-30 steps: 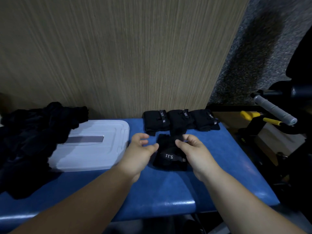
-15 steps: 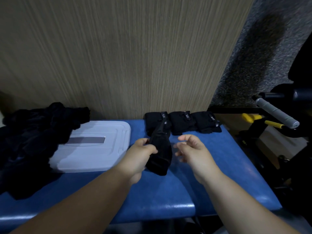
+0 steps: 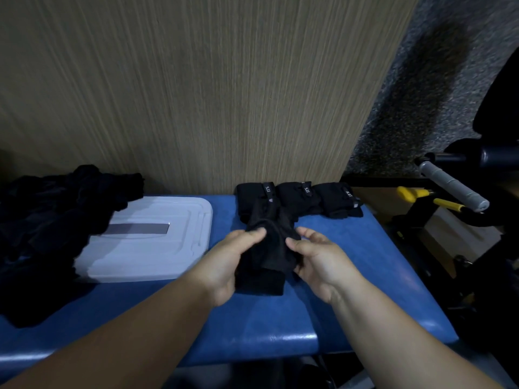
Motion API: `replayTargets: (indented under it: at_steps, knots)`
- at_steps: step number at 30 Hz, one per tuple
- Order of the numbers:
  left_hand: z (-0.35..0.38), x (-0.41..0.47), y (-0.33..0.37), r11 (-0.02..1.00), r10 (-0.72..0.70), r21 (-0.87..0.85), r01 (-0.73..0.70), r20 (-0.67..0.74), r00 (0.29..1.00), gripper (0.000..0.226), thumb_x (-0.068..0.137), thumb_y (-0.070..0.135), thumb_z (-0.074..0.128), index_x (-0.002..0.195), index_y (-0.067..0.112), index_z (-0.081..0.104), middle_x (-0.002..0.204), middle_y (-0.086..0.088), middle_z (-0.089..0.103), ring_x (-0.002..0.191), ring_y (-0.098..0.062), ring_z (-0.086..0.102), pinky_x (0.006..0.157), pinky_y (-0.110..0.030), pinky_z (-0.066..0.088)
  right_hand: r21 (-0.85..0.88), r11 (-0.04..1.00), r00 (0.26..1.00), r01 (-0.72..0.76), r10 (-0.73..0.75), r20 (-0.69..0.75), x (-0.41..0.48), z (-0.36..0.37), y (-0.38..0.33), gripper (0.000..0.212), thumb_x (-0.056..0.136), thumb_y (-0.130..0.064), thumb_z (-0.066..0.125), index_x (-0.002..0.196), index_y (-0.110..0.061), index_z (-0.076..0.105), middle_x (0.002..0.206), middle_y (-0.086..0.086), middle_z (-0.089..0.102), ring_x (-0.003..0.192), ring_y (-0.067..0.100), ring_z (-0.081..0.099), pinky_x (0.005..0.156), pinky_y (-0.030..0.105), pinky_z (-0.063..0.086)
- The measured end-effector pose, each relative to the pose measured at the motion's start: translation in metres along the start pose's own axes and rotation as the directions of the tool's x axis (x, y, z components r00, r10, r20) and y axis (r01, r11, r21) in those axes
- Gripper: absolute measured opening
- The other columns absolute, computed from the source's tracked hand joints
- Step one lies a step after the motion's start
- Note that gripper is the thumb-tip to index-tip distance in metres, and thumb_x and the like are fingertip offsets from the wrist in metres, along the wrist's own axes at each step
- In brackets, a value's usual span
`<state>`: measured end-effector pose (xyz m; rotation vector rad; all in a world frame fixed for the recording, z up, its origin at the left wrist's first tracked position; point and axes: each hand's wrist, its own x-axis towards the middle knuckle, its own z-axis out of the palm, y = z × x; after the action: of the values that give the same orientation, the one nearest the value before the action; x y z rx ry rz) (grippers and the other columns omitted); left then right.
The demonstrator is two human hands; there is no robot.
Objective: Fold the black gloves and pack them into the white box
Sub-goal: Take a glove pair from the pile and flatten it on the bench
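black glove [image 3: 269, 252] is gripped by left hand [image 3: 224, 265] and right hand [image 3: 323, 262] over the surface [image 3: 370, 276] | white box [image 3: 146, 248] is seen lidded beside | folded gloves [image 3: 297, 195] are lined behind

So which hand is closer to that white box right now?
Left. The left hand grips the glove just right of the white box; the right hand holds the glove's far side, farther from it.
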<state>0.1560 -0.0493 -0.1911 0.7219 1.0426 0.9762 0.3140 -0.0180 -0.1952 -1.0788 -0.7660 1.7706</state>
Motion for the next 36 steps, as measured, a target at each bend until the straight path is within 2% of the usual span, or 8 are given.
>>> replayTargets:
  at_steps: [3,6,14,18,23,26,30,36]
  knots:
    - [-0.001,0.004,-0.005,0.982,0.08,0.18,-0.064,-0.084,0.993,0.036,0.087,0.022,0.068,0.118,0.009,0.056,0.112,-0.007,0.071,0.105,-0.021,0.067,0.1,-0.043,0.048,0.037,0.992,0.993,0.121,-0.12,-0.022,0.0,0.0,-0.001,0.054,0.085,0.015,0.054,0.133,-0.006,0.04,0.109,0.018,0.066,0.089,0.027,0.067,0.074,0.036,0.055]
    - [0.002,0.005,-0.007,0.991,0.094,0.107,-0.083,-0.103,0.99,0.024,0.09,0.01,0.063,0.113,0.01,0.059,0.108,-0.006,0.072,0.101,-0.019,0.068,0.091,-0.035,0.052,0.11,0.985,0.99,0.134,-0.137,0.027,-0.002,0.0,-0.004,0.058,0.082,0.011,0.059,0.135,-0.003,0.04,0.111,0.018,0.068,0.093,0.027,0.069,0.076,0.036,0.058]
    - [0.006,0.002,-0.001,0.99,0.093,-0.099,-0.1,-0.075,0.993,0.025,0.096,0.004,0.048,0.116,0.013,0.059,0.107,-0.009,0.071,0.096,-0.022,0.068,0.078,-0.036,0.055,-0.024,0.987,0.985,-0.161,0.162,0.052,-0.011,0.002,-0.005,0.039,0.092,-0.037,0.054,0.114,-0.008,0.068,0.109,0.014,0.071,0.102,0.029,0.067,0.09,0.04,0.052]
    - [0.003,0.006,-0.005,0.98,0.18,-0.063,-0.191,-0.142,0.973,0.042,0.094,0.005,0.054,0.129,0.027,0.043,0.116,-0.009,0.065,0.105,-0.022,0.064,0.089,-0.038,0.053,-0.083,0.996,1.0,0.021,-0.022,-0.013,-0.007,0.005,-0.001,0.031,0.098,-0.023,0.05,0.117,-0.002,0.062,0.106,0.017,0.071,0.102,0.032,0.067,0.093,0.045,0.052]
    - [-0.002,0.003,-0.006,0.952,0.23,0.218,-0.216,-0.039,0.973,0.032,0.079,0.022,0.075,0.107,0.031,0.062,0.126,-0.001,0.057,0.108,-0.015,0.063,0.091,-0.033,0.053,-0.256,0.944,0.976,0.211,-0.219,-0.003,-0.007,0.007,0.002,0.021,0.101,-0.017,0.045,0.105,-0.01,0.064,0.105,0.016,0.072,0.095,0.024,0.068,0.093,0.041,0.052]
    - [-0.001,0.0,-0.006,0.931,0.192,0.322,-0.173,-0.029,0.981,0.029,0.079,0.011,0.076,0.103,0.019,0.062,0.105,0.009,0.065,0.081,-0.005,0.069,0.067,-0.017,0.051,-0.385,0.89,0.964,0.244,-0.266,-0.006,-0.007,0.005,0.004,0.017,0.1,-0.019,0.048,0.099,-0.014,0.065,0.099,0.011,0.073,0.092,0.023,0.068,0.092,0.042,0.052]
    - [-0.001,0.001,-0.008,0.886,0.205,0.434,-0.163,-0.052,0.977,0.023,0.074,0.013,0.079,0.081,0.015,0.057,0.074,0.004,0.068,0.068,-0.01,0.065,0.065,-0.021,0.049,-0.581,0.759,0.935,0.295,-0.353,0.015,-0.006,0.0,0.004,0.016,0.098,-0.021,0.052,0.09,-0.022,0.066,0.092,0.004,0.073,0.094,0.023,0.068,0.09,0.041,0.053]
    - [-0.007,0.003,-0.005,0.949,0.168,0.282,-0.14,-0.077,0.983,0.028,0.091,0.007,0.059,0.069,0.015,0.045,0.065,0.0,0.051,0.064,-0.014,0.051,0.068,-0.031,0.047,-0.66,0.702,0.921,0.268,-0.388,-0.04,0.0,-0.01,-0.003,0.016,0.096,-0.026,0.056,0.089,-0.016,0.067,0.085,0.002,0.072,0.085,0.017,0.067,0.075,0.027,0.052]
